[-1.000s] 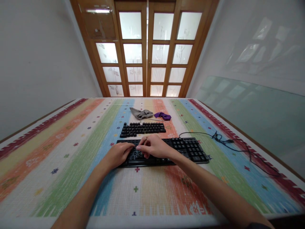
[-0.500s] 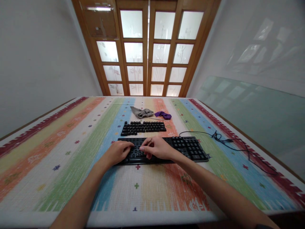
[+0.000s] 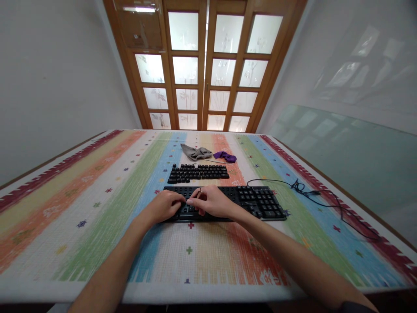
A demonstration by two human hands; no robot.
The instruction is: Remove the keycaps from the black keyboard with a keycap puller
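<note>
Both my hands rest on the left half of a black full-size keyboard [image 3: 260, 203] lying on a striped tablecloth [image 3: 97, 204]. My left hand [image 3: 164, 207] is curled into a loose fist over the keys. My right hand [image 3: 212, 202] has its fingers pressed together and pointing left, with the tips meeting my left fingers above the keys. Something thin and small shows at my right knuckles; I cannot make out what it is. Whatever sits between the fingertips is hidden.
A smaller black block of keys [image 3: 198, 173] lies just behind the keyboard. Further back are a grey cloth [image 3: 196, 152] and a purple cloth [image 3: 224, 156]. The keyboard's black cable [image 3: 312, 193] loops off to the right. Wooden glazed doors [image 3: 205, 65] stand behind the table.
My right hand has slid slightly left and closed the gap to my left hand. The view has shifted a little; the keyboard has stayed in place.
</note>
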